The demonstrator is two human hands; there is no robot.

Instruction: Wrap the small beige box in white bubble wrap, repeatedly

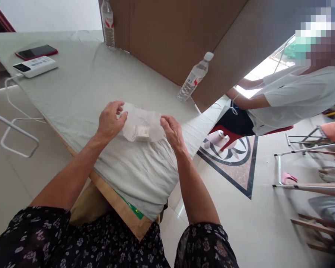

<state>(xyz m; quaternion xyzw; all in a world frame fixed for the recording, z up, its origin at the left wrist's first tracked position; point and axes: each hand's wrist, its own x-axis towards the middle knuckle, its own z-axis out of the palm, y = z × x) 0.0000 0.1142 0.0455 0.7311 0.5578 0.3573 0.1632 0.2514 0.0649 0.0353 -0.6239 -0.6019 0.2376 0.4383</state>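
Note:
A crinkled, translucent white sheet of thin wrapping material [155,126] lies spread near the narrow end of the cloth-covered table. On or under it sits a small white box [142,131] with tiny dark print; which of the two cannot be told. My left hand [111,120] is at the sheet's left edge, its fingers curled and its thumb over the margin. At the right edge, my right hand [172,133] pinches the sheet between thumb and fingers. Both hands are apart from the box.
Two clear water bottles [108,28] [194,79] stand by a large brown cardboard panel [173,33]. A phone [37,52] and a white device with a cable [36,66] lie at the far left. Beyond the panel, a person in a white shirt [290,100] sits on a red stool.

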